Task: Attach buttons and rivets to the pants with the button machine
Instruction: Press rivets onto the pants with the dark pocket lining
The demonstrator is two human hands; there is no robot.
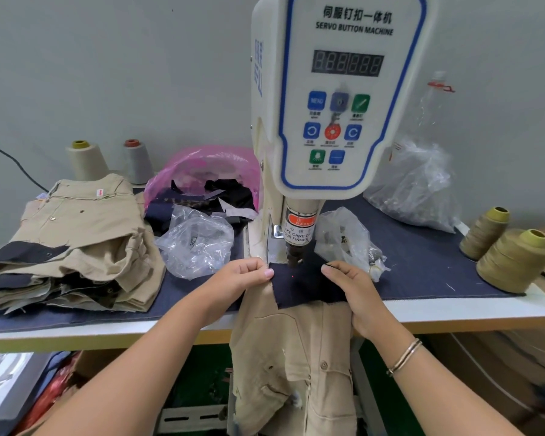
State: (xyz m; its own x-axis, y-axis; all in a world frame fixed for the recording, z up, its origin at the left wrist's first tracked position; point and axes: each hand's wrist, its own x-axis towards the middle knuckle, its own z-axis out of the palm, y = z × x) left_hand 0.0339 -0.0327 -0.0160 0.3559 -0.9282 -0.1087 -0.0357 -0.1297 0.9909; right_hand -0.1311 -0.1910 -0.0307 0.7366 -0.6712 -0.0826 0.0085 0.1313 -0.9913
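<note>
The pants (296, 357) hung over the front edge of the counter (453, 313), with their dark waistband section (306, 284) lying flat beneath the punch head (294, 253) of the button machine (337, 89). The left hand (243, 278) pinched the left edge of that dark fabric between thumb and fingers, and the right hand (350, 287) pinched its right edge, thumb on top and fingers curled under the cloth. A small red guide dot (292, 276) showed on the fabric between the hands, just in front of the punch. To do this step well, the mark for the button should probably be slid back until it sat directly under the punch, the cloth drawn taut and smooth between both hands, and the fingertips kept off to the sides before the machine was triggered. The panel read "SERVO BUTTON MACHINE" under a line of Chinese characters, a blue key read "MENU", and the display showed unlit digits. An orange warning label (301, 219) sat on the punch column, with partly hidden words below it that seemed to read "take care of your finger". A stack of folded tan pants (73, 247) lay towards the counter's left end, clear bags (195, 243) lay beside the machine, and thread cones (513, 259) stood at the right edge.
</note>
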